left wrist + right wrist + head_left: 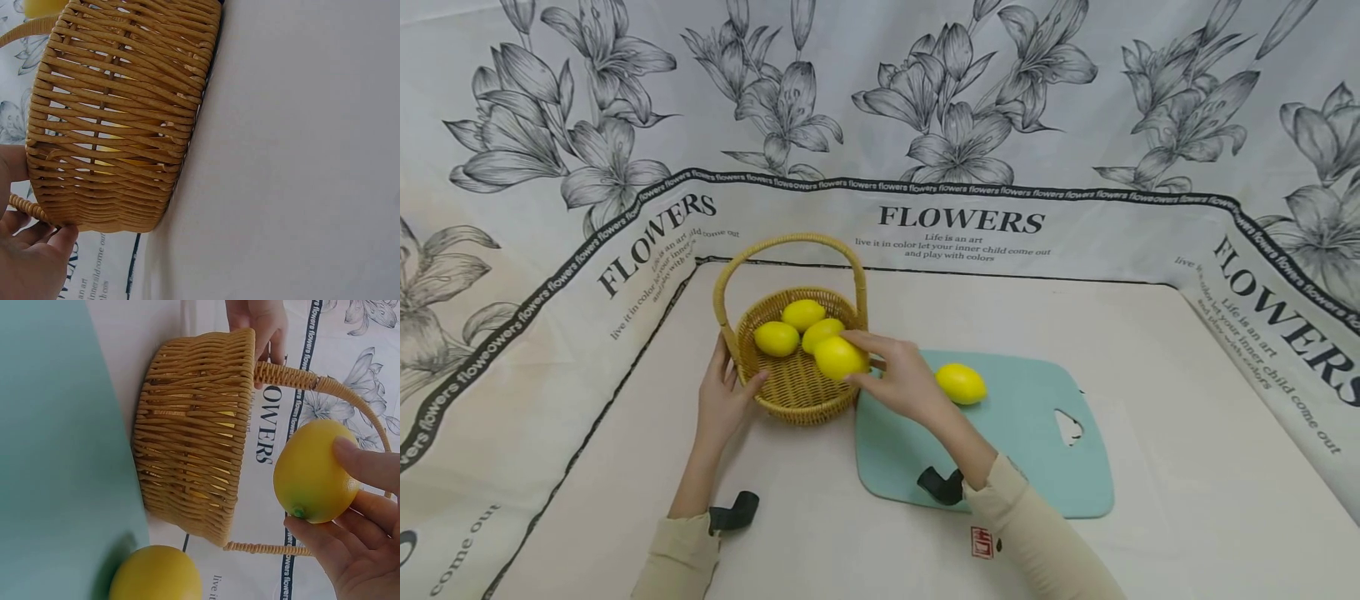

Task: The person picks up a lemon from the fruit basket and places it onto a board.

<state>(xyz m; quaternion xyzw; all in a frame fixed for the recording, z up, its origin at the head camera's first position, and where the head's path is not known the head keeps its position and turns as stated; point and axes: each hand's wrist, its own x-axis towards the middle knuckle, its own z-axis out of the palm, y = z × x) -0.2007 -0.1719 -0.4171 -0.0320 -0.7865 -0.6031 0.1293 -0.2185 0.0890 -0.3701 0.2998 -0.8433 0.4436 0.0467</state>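
Cream sleeves at the bottom of the head view lead up to both hands, which are apart, one on each side of a wicker basket [795,387]. At about 9 o'clock of the basket, the left hand [722,400] cups the woven wall, thumb against it and fingers by the rim near the foot of the arched handle [790,243]; the left wrist view shows the fingertips [37,240] touching the weave. At about 3 o'clock the right hand [901,379] pinches a yellow lemon [839,358] between thumb and fingers, holding it over the basket's near right rim; in the right wrist view this lemon [314,472] hangs clear of the basket wall, not yet resting inside.

Three lemons [802,315] already lie in the basket, touching one another. One more lemon [961,383] sits on the teal cutting board [1037,467], which lies on the table [1187,467] just right of the basket. Judging by this, the gathering is well along: three in, one at the rim, one left on the board.
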